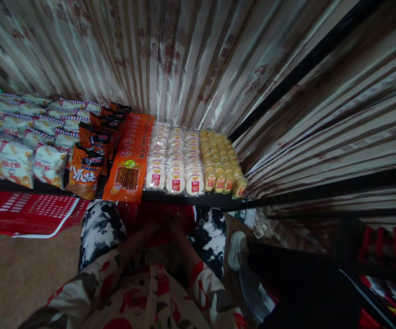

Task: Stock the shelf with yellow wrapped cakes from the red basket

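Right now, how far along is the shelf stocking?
Done: shelf holds filled rows, namely white rice-cracker packs, yellow packs, orange packs. In hand: left hand and right hand reach low into the red basket; contents too dark to tell. What's left can't be judged.

The far curtain (170, 55) looks like satiny cloth, shiny in its folds, with a faint printed pattern. The snack packs on the shelf are glossy plastic film: clear wrap over the white rice crackers (175, 160) and yellow cakes (222, 162), printed orange foil on the flat pack (129, 160) and dark bags (86, 171). The red basket (26, 212) is perforated hard plastic. The near sleeves (91, 292) are matt patterned cloth.
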### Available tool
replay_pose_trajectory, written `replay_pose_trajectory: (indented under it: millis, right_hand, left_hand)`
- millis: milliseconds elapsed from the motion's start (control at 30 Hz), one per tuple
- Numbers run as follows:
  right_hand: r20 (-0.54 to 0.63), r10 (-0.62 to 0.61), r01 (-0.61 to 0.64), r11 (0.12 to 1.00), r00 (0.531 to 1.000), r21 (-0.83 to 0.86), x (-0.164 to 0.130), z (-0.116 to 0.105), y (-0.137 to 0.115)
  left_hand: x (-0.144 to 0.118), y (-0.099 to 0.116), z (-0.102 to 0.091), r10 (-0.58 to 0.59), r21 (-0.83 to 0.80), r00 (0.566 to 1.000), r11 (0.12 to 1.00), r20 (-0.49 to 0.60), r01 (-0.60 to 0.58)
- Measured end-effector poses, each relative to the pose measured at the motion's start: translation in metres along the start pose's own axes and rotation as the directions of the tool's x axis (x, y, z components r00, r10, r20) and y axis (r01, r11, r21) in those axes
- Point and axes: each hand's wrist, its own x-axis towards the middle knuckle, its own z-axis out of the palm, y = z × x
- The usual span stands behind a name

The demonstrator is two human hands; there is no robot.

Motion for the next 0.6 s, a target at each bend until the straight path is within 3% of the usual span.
replay_pose_trajectory:
  millis: [333, 600]
  right_hand:
    - [-0.178, 0.017, 0.021, 0.977, 0.984, 0.21, -0.003, -0.004, -0.004]
    - [-0.314, -0.008, 0.116, 0.938, 0.949, 0.328, -0.021, -0.021, -0.023]
  left_hand:
    - [-0.025, 0.023, 0.008, 0.106, -0.084, 0.974, 0.989, -0.202, -0.125]
    - [-0.056, 0.044, 0.032, 0.231, -0.211, 0.96, 0.942, -0.16, -0.261]
